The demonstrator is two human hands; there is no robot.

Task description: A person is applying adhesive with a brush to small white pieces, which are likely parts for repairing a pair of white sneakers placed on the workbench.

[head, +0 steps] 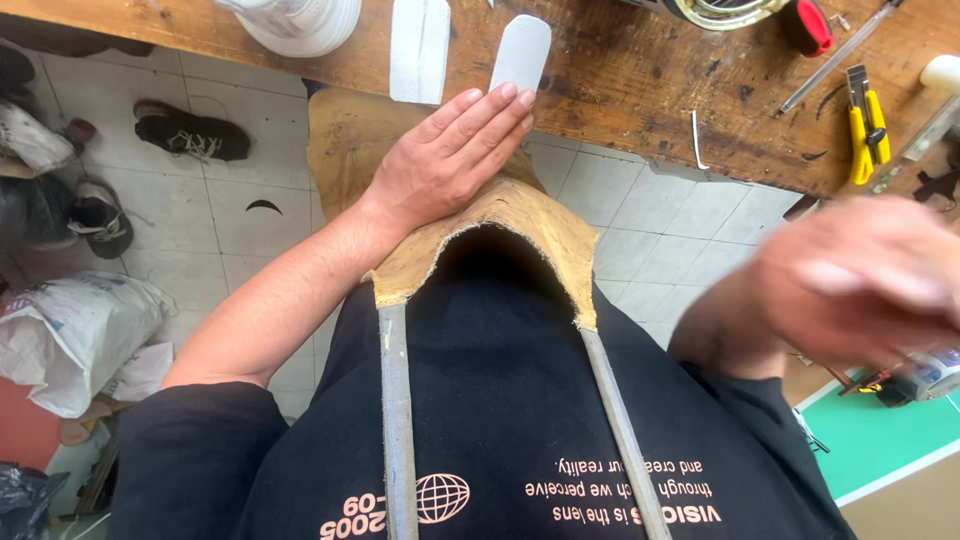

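Note:
My left hand point(455, 155) lies flat, fingers together, on the tan leather apron point(350, 140) that hangs from my neck over a black shirt. Its fingertips reach the edge of the wooden workbench point(620, 70), just under a white insole piece point(520, 50). A second, longer white insole piece point(418, 48) lies beside it. My right hand point(860, 275) is blurred at the right, held in front of my body; whether it holds anything I cannot tell. A grey roll of tape point(930, 372) shows just below it.
A white sneaker point(300, 22) stands on the bench at the top left. A yellow utility knife point(866, 125), a pen point(835, 55) and a red-capped object point(812, 24) lie at the right. Shoes point(192, 132) and a white bag point(70, 335) sit on the tiled floor at left.

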